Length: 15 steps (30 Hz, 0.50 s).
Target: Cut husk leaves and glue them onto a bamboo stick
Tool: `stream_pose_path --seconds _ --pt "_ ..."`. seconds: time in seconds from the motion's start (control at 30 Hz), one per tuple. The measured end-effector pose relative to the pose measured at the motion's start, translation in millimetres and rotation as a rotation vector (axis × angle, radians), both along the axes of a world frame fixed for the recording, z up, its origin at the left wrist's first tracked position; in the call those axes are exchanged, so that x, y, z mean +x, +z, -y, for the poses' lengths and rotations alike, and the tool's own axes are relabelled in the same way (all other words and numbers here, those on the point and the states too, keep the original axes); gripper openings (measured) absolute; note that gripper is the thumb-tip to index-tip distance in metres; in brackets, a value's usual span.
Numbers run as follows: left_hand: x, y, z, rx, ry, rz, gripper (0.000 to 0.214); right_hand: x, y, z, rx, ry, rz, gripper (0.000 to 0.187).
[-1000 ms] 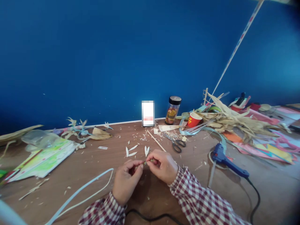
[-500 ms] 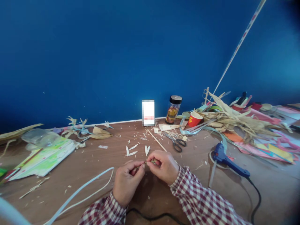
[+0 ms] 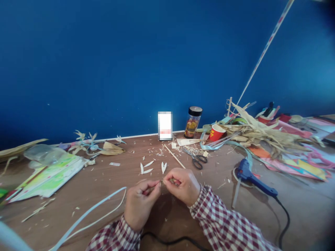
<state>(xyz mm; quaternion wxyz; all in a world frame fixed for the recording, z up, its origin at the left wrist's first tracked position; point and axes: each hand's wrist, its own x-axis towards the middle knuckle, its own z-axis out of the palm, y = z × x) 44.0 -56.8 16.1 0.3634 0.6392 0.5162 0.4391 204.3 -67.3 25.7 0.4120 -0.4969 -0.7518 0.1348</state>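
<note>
My left hand (image 3: 143, 201) and my right hand (image 3: 183, 184) meet fingertip to fingertip, low over the brown table. Both are closed in a pinch on a thin greenish-brown strip (image 3: 161, 182), mostly hidden by the fingers, so its kind is unclear. Just beyond the fingertips lie a pair of pale petal-shaped pieces (image 3: 163, 167) and a small group of similar white pieces (image 3: 146, 168). A thin pale stick (image 3: 175, 156) points toward my right hand. Past it, black-handled scissors (image 3: 197, 161) rest among pale shavings.
On the right are a blue glue gun (image 3: 255, 179) with a black cord, a red paper cup (image 3: 216, 132) and heaped dry husks (image 3: 269, 136). A black-lidded jar (image 3: 193, 122) stands by the blue wall. At left lie a painted sheet (image 3: 52, 177) and a pale blue tube (image 3: 91, 211).
Both hands keep their pinch and have barely moved, with the fingertips slightly farther apart. Less of the strip shows by my right fingers. The whole view has shifted slightly.
</note>
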Motion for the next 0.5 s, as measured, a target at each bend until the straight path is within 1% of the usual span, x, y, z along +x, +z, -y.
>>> stream_pose_path --seconds 0.13,0.23,0.3,0.37,0.43,0.5 --pt "-0.4 -0.7 0.2 0.011 0.013 0.006 0.012 0.3 0.2 0.3 0.018 -0.002 0.001 0.01" --pt "-0.5 -6.4 -2.3 -0.027 0.007 0.047 0.014 1.6 -1.3 -1.0 0.013 -0.019 0.012 0.008" --pt "-0.3 -11.5 -5.4 -0.123 -0.036 0.123 0.018 3.1 -2.8 -2.8 -0.014 -0.015 0.0 0.005" --pt "0.0 -15.6 -8.7 -0.262 -0.079 0.24 0.026 4.6 -3.8 -4.7 -0.051 0.003 -0.03 0.006" --pt "0.0 -17.0 -11.2 -0.378 -0.094 0.356 0.033 5.7 -3.7 -6.0 -0.081 0.015 -0.06 0.007" --pt "-0.4 -15.0 -12.3 -0.411 -0.071 0.408 0.037 6.3 -2.6 -6.5 -0.101 0.018 -0.084 0.009"
